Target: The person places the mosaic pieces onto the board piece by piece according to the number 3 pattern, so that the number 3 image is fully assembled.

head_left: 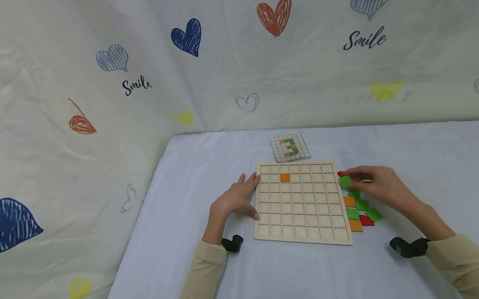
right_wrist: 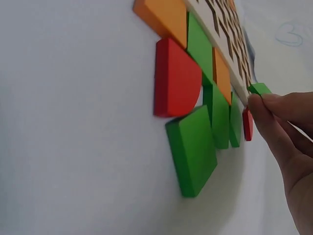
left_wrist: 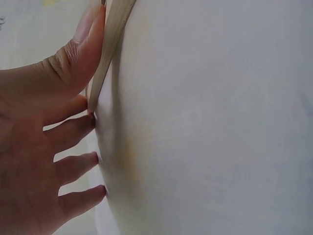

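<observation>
A wooden grid board [head_left: 304, 205] lies flat on the table, with one orange tile [head_left: 285, 177] in its upper rows. My left hand [head_left: 237, 198] rests against the board's left edge, fingers spread; in the left wrist view the thumb [left_wrist: 73, 58] touches the board's side [left_wrist: 110, 49]. Past the board's upper right corner, my right hand [head_left: 376, 183] pinches a green tile [head_left: 345, 181] between thumb and fingertips. Below it several loose tiles lie along the right edge: green [right_wrist: 195, 152], orange [head_left: 355, 225] and a red one with a rounded side [right_wrist: 178, 81]. A smaller red piece [head_left: 341, 173] sits by the fingertips.
Behind the board lies a small card [head_left: 290, 147] printed with a coloured grid pattern. A white cloth [head_left: 297, 278] covers the table. A curtain [head_left: 210, 87] with hearts and lettering hangs behind. Black wrist-worn devices [head_left: 408, 248] stick out at both sleeves.
</observation>
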The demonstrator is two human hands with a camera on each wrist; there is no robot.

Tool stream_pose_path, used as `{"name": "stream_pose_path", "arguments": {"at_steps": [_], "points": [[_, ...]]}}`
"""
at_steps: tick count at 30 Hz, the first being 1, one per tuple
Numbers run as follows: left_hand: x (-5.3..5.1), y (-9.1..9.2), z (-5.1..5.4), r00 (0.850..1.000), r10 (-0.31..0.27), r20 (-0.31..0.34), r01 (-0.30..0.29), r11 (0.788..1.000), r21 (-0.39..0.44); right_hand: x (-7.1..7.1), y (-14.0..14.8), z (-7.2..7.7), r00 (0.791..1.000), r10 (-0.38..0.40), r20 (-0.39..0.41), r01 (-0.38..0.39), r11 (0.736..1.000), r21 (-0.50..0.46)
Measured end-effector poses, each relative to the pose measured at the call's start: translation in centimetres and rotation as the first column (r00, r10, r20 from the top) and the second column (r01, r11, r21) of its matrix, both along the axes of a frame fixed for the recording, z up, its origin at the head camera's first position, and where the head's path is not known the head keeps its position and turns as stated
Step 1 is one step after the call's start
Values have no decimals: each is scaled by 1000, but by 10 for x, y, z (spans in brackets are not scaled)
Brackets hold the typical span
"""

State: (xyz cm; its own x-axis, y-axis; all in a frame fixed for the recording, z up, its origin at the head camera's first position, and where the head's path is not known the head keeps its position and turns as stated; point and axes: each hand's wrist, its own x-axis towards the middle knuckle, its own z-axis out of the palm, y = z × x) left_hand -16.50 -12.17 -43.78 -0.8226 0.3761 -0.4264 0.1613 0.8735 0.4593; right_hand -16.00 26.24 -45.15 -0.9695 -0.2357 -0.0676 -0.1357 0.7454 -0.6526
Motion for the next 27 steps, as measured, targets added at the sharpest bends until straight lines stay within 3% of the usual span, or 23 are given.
{"name": "stream_pose_path", "arguments": {"at_steps": [21,27], "points": [[0,0,1,1000,12,9,-12,1000,-7,-15,-42,5,998,28,52,-24,997,-73],[0,0,2,1000,13,12,-13,1000,-9,-20,-54,3,999,42,6,-42,998,-51]]}}
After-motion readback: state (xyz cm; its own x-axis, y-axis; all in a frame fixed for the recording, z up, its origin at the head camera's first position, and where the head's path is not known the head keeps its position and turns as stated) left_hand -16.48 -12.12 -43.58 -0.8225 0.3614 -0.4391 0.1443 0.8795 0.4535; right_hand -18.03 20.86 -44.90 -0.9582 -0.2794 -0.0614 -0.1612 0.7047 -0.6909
